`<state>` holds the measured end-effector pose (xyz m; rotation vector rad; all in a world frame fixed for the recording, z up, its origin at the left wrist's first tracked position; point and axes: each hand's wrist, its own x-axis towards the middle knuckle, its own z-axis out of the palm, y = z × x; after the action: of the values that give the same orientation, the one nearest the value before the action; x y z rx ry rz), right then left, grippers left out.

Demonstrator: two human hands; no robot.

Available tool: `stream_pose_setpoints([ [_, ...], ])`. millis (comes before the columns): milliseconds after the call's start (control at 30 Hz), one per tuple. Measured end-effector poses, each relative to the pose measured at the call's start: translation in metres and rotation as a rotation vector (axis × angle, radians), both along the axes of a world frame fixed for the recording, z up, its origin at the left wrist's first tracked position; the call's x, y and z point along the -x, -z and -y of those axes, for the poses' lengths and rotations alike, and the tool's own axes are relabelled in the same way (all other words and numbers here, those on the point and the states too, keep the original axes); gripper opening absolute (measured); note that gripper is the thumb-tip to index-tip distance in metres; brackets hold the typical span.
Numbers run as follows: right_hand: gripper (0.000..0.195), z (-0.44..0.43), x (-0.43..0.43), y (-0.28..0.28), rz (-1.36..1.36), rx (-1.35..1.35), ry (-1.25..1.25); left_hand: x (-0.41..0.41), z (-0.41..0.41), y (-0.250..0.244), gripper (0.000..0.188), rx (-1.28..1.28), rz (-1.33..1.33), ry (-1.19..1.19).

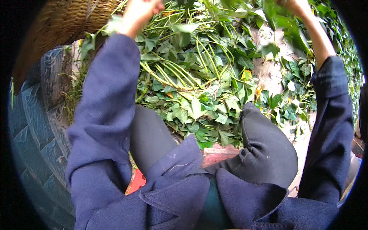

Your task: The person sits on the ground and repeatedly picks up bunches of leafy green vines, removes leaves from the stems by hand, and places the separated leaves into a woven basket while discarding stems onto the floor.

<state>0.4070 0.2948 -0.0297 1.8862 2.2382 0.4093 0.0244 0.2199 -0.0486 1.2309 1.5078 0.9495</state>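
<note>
A broad heap of green leafy vines (184,77), which look like sweet potato vines, lies before me and between my knees. At the top edge, my left hand (143,13) is over the heap beside a woven wicker basket (86,20). Its fingertips are blurred and partly cut off, so its grip is unclear. A pale blurred leaf hangs by the left wrist. My right hand (291,4) is at the top right, mostly cut off by the frame. Blurred leafy stems (290,27) hang down from it and appear held in it.
Blue-grey wall panels (43,123) rise at the left. More leafy vines (299,72) spread to the right across pale ground (268,72). Part of a red object (136,182) shows beside my left thigh, and a reddish block (218,155) lies between my legs.
</note>
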Motion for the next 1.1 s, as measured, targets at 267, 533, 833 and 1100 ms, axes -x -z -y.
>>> stream_pose_setpoints([
  [267,0.057,0.164,-0.05,0.1,-0.683,0.429,-0.067,-0.029,0.218,0.094,0.017,-0.14,-1.326,0.779],
  [533,0.041,0.302,-0.062,0.092,-1.38,0.685,0.387,-0.016,0.205,0.039,0.009,-0.472,-1.207,0.736],
  [833,0.037,0.29,-0.045,-0.029,-1.486,0.421,0.223,0.024,0.144,-0.168,0.017,-0.47,-0.298,-0.174],
  [1100,0.034,0.307,0.022,-0.123,-1.463,0.395,-0.039,0.057,0.186,-0.261,0.022,-0.583,0.235,0.031],
])
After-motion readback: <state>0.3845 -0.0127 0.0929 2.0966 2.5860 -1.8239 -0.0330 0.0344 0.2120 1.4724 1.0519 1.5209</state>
